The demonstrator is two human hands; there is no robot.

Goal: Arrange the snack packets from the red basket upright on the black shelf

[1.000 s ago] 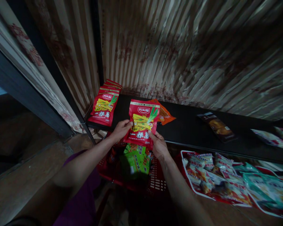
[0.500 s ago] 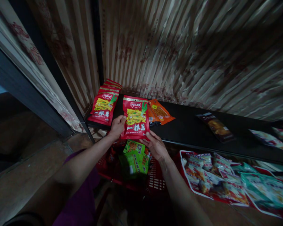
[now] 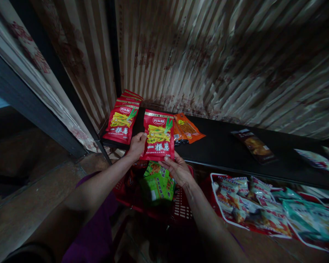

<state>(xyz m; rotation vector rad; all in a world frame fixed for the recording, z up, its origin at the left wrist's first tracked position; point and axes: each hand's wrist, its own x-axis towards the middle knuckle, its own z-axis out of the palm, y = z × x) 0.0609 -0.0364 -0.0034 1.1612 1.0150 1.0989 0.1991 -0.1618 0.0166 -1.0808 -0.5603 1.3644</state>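
Observation:
Between my two hands is a red snack bag with yellow sticks and a green onion printed on it, its front turned up toward me. My left hand pinches its left edge. At the lower right corner my right hand grips it, thumb on the front. To the left, a small pile of matching red bags lies on the black shelf. An orange snack packet rests behind the held bag, partly covered by it. Below my hands, a red basket holds green snack packets.
Farther right on the shelf lie a brown packet and a pale packet. Below the shelf edge stand white-rimmed baskets with red-and-white bags and teal bags. A black post and patterned curtain close off the back.
My right hand has shifted its hold slightly at the bag's lower right corner, the thumb now lying more over the front. The held bag stays in nearly the same place; the view has moved slightly.

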